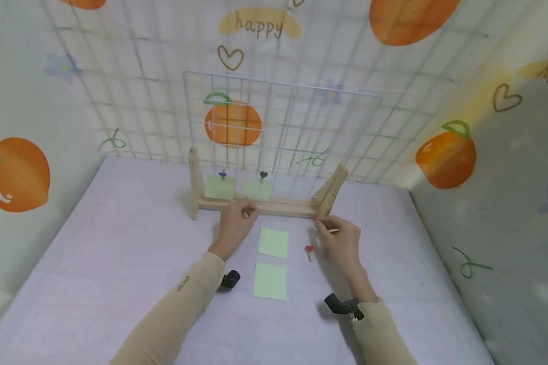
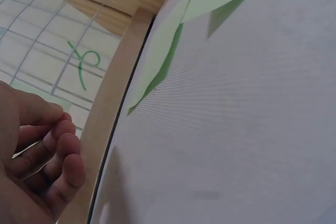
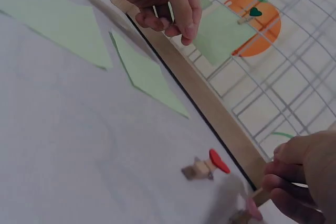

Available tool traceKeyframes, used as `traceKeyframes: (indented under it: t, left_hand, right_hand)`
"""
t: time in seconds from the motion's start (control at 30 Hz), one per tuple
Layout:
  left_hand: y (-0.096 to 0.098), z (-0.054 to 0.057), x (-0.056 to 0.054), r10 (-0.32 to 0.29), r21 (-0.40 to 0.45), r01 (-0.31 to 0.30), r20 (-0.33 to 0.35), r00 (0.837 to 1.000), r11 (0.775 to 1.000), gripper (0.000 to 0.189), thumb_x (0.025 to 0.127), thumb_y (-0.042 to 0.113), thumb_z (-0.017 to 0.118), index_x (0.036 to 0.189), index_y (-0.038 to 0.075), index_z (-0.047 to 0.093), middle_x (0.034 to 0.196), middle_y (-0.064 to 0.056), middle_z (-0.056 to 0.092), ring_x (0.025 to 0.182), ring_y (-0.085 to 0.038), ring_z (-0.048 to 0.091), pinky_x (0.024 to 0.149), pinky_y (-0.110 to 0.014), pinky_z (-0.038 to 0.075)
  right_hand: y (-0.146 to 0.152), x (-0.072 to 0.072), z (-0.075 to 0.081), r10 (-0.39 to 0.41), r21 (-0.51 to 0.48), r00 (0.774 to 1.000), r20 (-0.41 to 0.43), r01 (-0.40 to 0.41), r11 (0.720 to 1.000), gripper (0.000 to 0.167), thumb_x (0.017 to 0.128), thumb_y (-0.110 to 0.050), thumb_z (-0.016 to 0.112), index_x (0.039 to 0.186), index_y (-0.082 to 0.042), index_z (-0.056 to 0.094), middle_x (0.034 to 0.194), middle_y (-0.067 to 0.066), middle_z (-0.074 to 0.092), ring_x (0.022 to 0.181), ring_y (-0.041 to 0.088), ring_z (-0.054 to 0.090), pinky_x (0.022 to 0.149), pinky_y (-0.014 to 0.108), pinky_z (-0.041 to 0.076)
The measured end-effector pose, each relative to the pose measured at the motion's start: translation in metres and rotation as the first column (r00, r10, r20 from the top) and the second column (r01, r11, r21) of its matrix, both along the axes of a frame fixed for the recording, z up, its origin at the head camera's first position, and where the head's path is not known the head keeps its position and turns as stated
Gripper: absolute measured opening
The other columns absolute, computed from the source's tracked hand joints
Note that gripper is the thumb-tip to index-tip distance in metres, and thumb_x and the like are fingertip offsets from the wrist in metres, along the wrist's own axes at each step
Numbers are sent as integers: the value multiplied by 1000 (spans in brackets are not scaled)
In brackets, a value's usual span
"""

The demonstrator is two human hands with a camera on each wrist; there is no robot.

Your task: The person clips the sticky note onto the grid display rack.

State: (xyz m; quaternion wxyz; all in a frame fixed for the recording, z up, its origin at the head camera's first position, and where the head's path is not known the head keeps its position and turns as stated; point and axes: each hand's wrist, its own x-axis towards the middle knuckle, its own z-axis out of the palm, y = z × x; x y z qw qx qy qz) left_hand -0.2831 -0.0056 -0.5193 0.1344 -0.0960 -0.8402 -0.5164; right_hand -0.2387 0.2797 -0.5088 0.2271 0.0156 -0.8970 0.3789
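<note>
Above the wooden base bar my left hand (image 1: 239, 223) has its fingers loosely bent, with nothing visible in them. Its fingertips are close to the lower edge of a green note (image 1: 257, 189), which hangs on the white wire grid (image 1: 283, 129) from a dark green heart clothespin (image 1: 263, 175). My right hand (image 1: 342, 243), also loosely bent, hovers by the bar's right end. Close to its fingers in the right wrist view is a pink heart clothespin (image 3: 253, 208). A red heart clothespin (image 1: 309, 252) lies left of that hand.
Another green note (image 1: 219, 187) hangs at left from a blue heart clothespin (image 1: 222, 174). Two green notes, an upper one (image 1: 273, 242) and a lower one (image 1: 270, 281), lie on the table between the arms. Wooden feet (image 1: 194, 182) support the grid. Patterned cloth walls surround the table.
</note>
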Motion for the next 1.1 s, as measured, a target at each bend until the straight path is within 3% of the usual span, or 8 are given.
traceKeyframes:
  t: [0.13, 0.27, 0.5, 0.67, 0.87, 1.1]
  left_hand:
    - [1, -3, 4, -40, -32, 42, 61, 997, 999, 4, 94, 11, 76, 94, 9, 80, 83, 0, 72, 72, -15, 59, 63, -28, 48]
    - [4, -5, 8, -67, -67, 73, 85, 994, 995, 5, 94, 11, 75, 93, 12, 80, 85, 1, 73, 73, -14, 59, 66, -28, 49]
    - [4, -7, 15, -43, -158, 50, 52, 998, 986, 3, 93, 12, 77, 93, 12, 80, 88, -2, 74, 80, -17, 63, 79, -35, 51]
    - [2, -6, 19, -38, -152, 56, 121, 992, 987, 9, 91, 17, 83, 96, 10, 80, 101, -5, 70, 87, -21, 61, 85, -39, 48]
    - [1, -8, 21, -61, -123, 86, 196, 979, 989, 26, 84, 21, 90, 105, 8, 80, 112, -4, 66, 86, -16, 59, 77, -32, 49]
    - [3, -11, 27, -97, -119, 123, 204, 974, 985, 41, 78, 20, 94, 113, 6, 78, 112, -5, 61, 81, -16, 56, 73, -31, 47]
  right_hand:
    - [6, 3, -5, -7, -18, 999, 33, 7, 1000, 9, 94, -19, 81, 98, -12, 84, 87, 6, 80, 71, 19, 74, 56, 14, 52]
    - [12, 6, -8, -25, -3, 996, 85, 25, 1000, 10, 95, -23, 81, 99, -14, 84, 89, 4, 81, 80, 18, 73, 66, 15, 51]
    - [20, 11, -15, -26, 25, 989, 146, 22, 999, 15, 96, -30, 80, 98, -16, 85, 93, 1, 82, 85, 18, 72, 72, 22, 49]
    - [27, 14, -17, 18, 32, 984, 174, -24, 999, 18, 96, -34, 79, 100, -16, 84, 95, 1, 81, 86, 17, 72, 74, 23, 50]
    - [38, 16, -18, 71, 36, 976, 208, -80, 996, 20, 95, -34, 80, 100, -15, 84, 95, 3, 81, 87, 16, 69, 74, 18, 49]
    - [44, 20, -19, 90, 38, 965, 246, -102, 994, 23, 94, -35, 81, 104, -14, 83, 100, 5, 81, 92, 18, 69, 76, 17, 50]
